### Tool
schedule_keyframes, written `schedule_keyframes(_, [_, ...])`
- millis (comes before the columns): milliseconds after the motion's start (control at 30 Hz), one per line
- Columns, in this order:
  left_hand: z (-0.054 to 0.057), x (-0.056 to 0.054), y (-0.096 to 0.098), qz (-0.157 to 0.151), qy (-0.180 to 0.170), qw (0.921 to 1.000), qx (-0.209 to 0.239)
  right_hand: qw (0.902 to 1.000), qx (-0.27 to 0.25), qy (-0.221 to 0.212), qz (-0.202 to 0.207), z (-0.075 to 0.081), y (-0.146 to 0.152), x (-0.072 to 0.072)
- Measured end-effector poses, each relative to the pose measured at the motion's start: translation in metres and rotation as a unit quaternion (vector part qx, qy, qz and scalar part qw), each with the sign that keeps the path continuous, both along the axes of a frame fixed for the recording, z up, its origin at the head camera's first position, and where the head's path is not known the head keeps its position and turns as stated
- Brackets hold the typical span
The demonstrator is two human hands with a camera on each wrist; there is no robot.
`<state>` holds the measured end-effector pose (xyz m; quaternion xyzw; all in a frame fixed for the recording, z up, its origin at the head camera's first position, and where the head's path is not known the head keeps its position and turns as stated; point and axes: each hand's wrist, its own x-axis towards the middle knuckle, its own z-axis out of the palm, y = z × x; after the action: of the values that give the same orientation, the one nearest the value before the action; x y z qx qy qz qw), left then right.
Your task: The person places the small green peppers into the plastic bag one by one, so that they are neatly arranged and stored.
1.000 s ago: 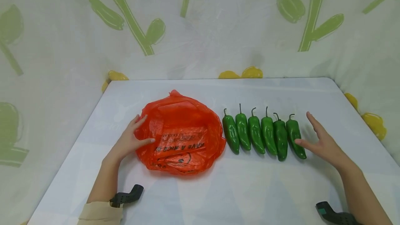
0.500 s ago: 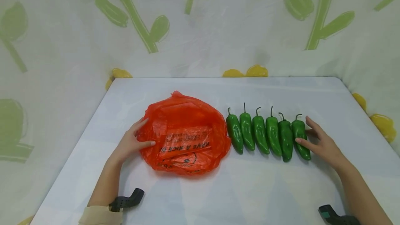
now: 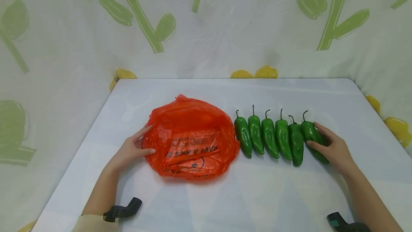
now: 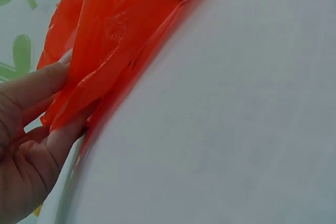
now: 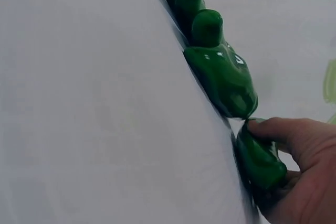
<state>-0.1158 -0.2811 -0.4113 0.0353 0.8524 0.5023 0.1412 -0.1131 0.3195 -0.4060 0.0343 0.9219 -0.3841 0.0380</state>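
Note:
A crumpled red plastic bag [image 3: 193, 124] with black print lies left of the middle of the table. My left hand [image 3: 130, 153] holds its left edge; the left wrist view has the thin film between thumb and fingers [image 4: 63, 142]. Several glossy green chili peppers [image 3: 269, 135] with stems lie in a row right of the bag. My right hand [image 3: 334, 151] grips the rightmost chili pepper [image 3: 310, 133], thumb on its near side and fingers at its far right side. In the right wrist view that pepper [image 5: 257, 156] sits within the grip, its lower part partly hidden.
The white table [image 3: 209, 207] has rounded far corners. Behind and beside it hangs pale cloth [image 3: 225, 38] with green leaf prints and yellow shapes. Black wrist devices [image 3: 123, 210] are worn on both forearms, and a beige sleeve [image 3: 96, 223] covers the left forearm.
My right hand has closed in from the right onto the last chili pepper, which now lies more tilted, its stem end shifted left. My left hand stays at the bag's edge.

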Motion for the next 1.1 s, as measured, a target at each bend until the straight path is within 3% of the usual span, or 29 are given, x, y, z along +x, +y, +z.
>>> schedule_keyframes(300, [0.008, -0.004, -0.004, -0.025, -0.024, 0.9991, 0.025, 0.9983, -0.027, -0.002, -0.052, 0.0, 0.001, 0.003])
schedule_keyframes(633, [0.007, -0.008, -0.01, -0.03, -0.045, 0.9978, 0.037, 0.9908, -0.102, 0.054, -0.07, 0.006, 0.0, 0.005])
schedule_keyframes(1100, [-0.003, 0.0, -0.013, -0.014, -0.045, 0.9973, 0.057, 0.9893, -0.122, 0.08, 0.001, 0.033, -0.036, 0.004])
